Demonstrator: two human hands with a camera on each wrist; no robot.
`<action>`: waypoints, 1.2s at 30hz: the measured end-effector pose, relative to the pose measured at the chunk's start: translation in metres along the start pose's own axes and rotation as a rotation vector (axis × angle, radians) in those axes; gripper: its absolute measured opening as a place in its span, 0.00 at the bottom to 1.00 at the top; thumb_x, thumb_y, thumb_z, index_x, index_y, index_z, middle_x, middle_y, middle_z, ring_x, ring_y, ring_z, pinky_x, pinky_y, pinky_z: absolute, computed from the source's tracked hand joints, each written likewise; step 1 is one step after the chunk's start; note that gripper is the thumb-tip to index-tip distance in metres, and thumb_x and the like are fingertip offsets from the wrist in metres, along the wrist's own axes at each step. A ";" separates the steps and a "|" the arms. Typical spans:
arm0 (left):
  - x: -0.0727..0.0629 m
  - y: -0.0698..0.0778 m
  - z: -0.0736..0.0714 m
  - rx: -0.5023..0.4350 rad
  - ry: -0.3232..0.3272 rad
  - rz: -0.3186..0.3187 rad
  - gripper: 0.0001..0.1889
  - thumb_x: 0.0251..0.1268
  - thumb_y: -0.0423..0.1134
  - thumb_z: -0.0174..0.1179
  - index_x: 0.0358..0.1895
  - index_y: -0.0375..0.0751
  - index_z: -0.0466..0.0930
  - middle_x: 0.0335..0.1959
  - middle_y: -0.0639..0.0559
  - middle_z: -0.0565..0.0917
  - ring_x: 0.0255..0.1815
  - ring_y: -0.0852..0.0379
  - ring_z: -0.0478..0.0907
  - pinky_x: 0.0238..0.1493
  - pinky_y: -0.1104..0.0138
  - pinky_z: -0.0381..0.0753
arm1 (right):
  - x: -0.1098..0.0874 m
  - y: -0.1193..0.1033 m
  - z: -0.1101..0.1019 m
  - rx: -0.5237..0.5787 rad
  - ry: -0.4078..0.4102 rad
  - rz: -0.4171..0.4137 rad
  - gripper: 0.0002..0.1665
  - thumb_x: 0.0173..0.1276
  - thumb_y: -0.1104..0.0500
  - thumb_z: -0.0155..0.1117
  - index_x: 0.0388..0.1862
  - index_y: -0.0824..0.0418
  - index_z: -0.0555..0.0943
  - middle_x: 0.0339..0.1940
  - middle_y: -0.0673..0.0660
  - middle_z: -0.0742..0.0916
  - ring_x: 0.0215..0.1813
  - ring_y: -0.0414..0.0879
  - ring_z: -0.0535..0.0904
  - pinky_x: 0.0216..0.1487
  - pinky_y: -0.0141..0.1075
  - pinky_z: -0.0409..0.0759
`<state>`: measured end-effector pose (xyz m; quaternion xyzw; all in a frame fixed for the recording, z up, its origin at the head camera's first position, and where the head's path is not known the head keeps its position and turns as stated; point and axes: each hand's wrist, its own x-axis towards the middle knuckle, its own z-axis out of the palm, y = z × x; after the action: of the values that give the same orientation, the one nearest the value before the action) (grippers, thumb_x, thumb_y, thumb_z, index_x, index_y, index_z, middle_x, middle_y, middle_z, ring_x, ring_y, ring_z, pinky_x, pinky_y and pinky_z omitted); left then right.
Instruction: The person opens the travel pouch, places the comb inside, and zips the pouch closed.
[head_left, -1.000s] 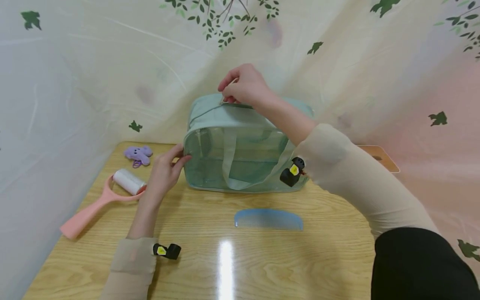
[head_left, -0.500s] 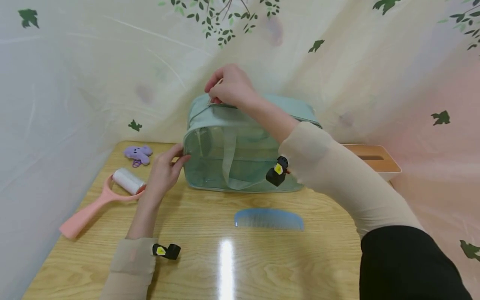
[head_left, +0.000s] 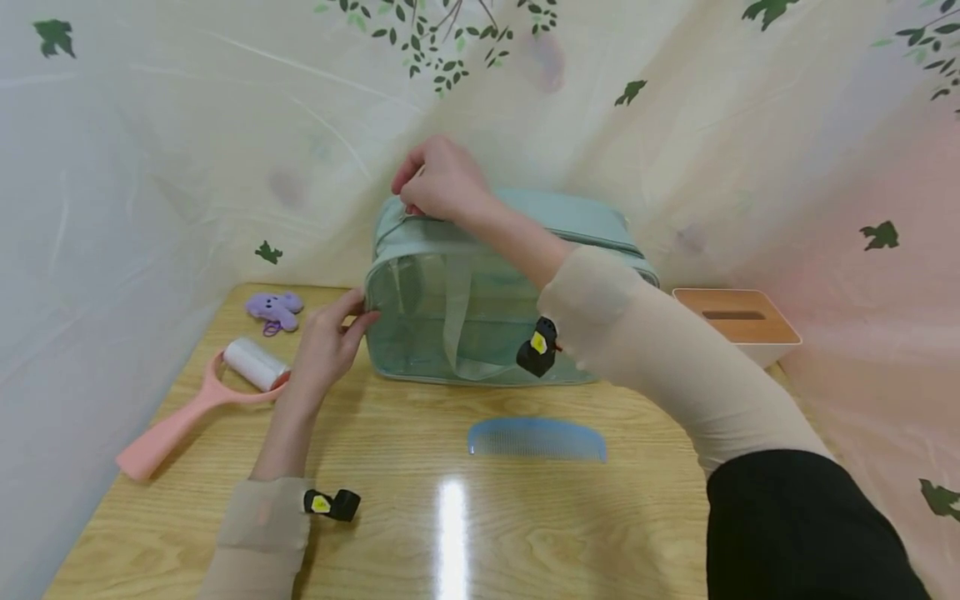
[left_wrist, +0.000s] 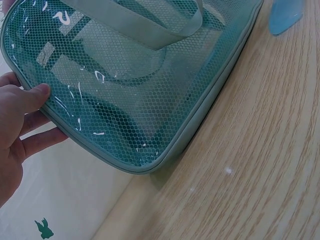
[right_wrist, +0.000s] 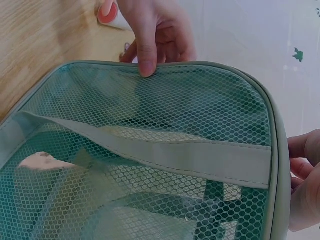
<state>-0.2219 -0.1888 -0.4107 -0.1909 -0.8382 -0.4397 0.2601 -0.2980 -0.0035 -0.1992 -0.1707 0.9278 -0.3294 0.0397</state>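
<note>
A mint-green toiletry bag (head_left: 412,325) with clear, mesh-backed sides and a fabric handle (head_left: 456,308) stands upright on the table. My left hand (head_left: 330,337) grips its left side edge; the left wrist view shows the thumb (left_wrist: 41,92) on the clear front and the other fingers behind the edge. At the top left of the bag my right hand (head_left: 442,179) pinches the zipper pull, mostly hidden by the fingers. To the right of that hand the zipper line (head_left: 592,240) runs along the top. Mesh and glare blur the bag's inside.
A blue comb (head_left: 537,439) lies in front of the bag. On the left are a pink-handled lint roller (head_left: 202,400) and a small purple plush toy (head_left: 275,310). A white tissue box (head_left: 738,317) with a wooden lid stands at right. A patterned cloth (head_left: 187,167) hangs behind.
My right hand has moved left along the bag's top with the zipper pull, toward the left corner. The tissue box shows more as the arm shifts. My left hand stays put.
</note>
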 end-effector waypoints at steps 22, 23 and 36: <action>0.000 0.001 -0.001 -0.015 -0.015 -0.010 0.06 0.71 0.27 0.63 0.47 0.33 0.82 0.41 0.36 0.90 0.46 0.42 0.88 0.40 0.53 0.92 | -0.009 0.008 0.000 0.032 0.064 -0.129 0.11 0.75 0.56 0.60 0.41 0.59 0.86 0.31 0.50 0.89 0.34 0.42 0.86 0.37 0.29 0.82; 0.000 0.001 -0.002 -0.014 -0.017 -0.012 0.06 0.71 0.27 0.63 0.47 0.33 0.82 0.42 0.36 0.90 0.46 0.42 0.88 0.40 0.53 0.92 | -0.011 0.009 -0.001 0.057 0.066 -0.126 0.11 0.75 0.56 0.60 0.42 0.60 0.86 0.31 0.50 0.89 0.35 0.44 0.87 0.37 0.30 0.82; 0.001 0.001 -0.003 -0.018 -0.014 0.007 0.07 0.70 0.26 0.63 0.49 0.32 0.82 0.42 0.36 0.89 0.48 0.41 0.88 0.40 0.56 0.92 | -0.053 0.052 -0.023 0.334 0.233 -0.329 0.08 0.76 0.56 0.63 0.43 0.57 0.87 0.36 0.55 0.89 0.40 0.55 0.84 0.37 0.36 0.82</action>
<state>-0.2211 -0.1906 -0.4084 -0.1993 -0.8353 -0.4451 0.2539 -0.2677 0.0661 -0.2159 -0.2715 0.8185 -0.4974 -0.0941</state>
